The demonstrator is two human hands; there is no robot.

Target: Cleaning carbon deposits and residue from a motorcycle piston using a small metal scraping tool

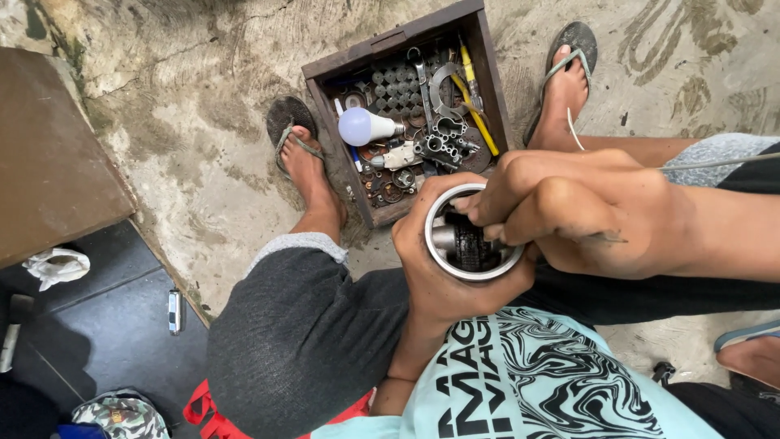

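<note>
My left hand [435,280] wraps from below around a shiny metal cylinder [435,248] with an open top, held above my lap. My right hand [585,211] comes in from the right, and its fingers reach down into the cylinder's mouth onto a dark ribbed part [470,244] inside. Whether those fingers pinch that part or only press on it is hidden by the knuckles.
A wooden box [487,61] of sockets, wrenches, screwdrivers and a white light bulb [361,127] stands on the concrete floor between my sandalled feet. A brown board [49,154] lies at the left, with a crumpled white rag [55,266] and a small lighter [174,310] on dark tiles.
</note>
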